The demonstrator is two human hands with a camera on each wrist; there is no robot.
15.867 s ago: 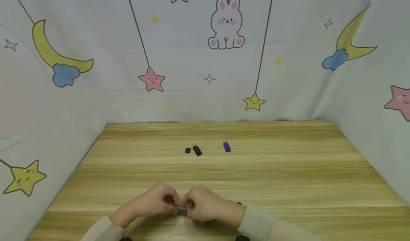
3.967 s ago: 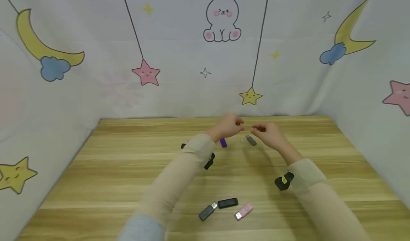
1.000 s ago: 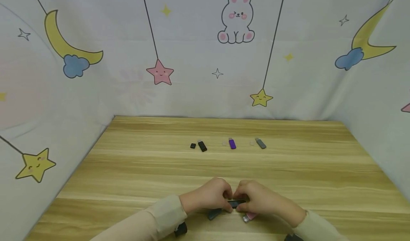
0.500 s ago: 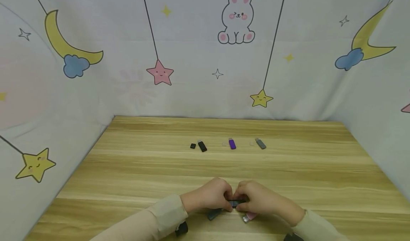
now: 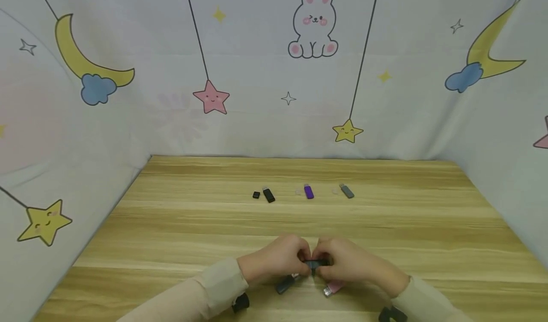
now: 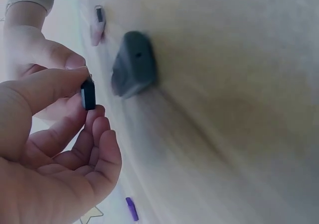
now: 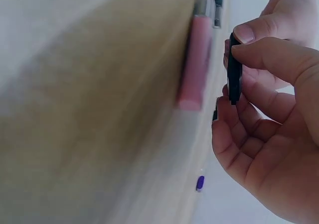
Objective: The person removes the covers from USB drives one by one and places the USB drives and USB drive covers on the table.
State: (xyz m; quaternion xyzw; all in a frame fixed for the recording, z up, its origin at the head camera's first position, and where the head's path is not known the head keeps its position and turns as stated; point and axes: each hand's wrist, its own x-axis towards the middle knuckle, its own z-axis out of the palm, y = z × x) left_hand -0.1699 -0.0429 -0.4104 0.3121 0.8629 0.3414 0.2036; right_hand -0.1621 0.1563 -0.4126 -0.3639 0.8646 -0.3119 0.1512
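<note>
Low over the front of the table, both hands hold a black USB stick [image 5: 318, 263] between them. My left hand [image 5: 278, 260] pinches one end of it between thumb and fingertips. At the other end, the thumb and fingers of my right hand [image 5: 351, 261] grip its body, seen edge-on in the right wrist view. Whether a cap is parted from the stick is hidden by the fingers. A dark grey USB stick [image 5: 286, 284] lies just below my left hand, its metal plug partly covered. Under my right hand is a pink USB stick [image 5: 334, 288], plug towards the left.
Farther back lie a black USB stick [image 5: 269, 195] beside its black cap [image 5: 256, 195], a purple stick [image 5: 308, 191] beside a small clear cap [image 5: 298, 191], and a grey stick [image 5: 347, 191] beside another clear cap [image 5: 335, 191]. A white printed cloth [image 5: 257, 136] stands behind the table.
Earlier both hands held the grey stick, which was later laid at the back right with its clear cap. They then came forward to the black stick and have just raised it slightly.
</note>
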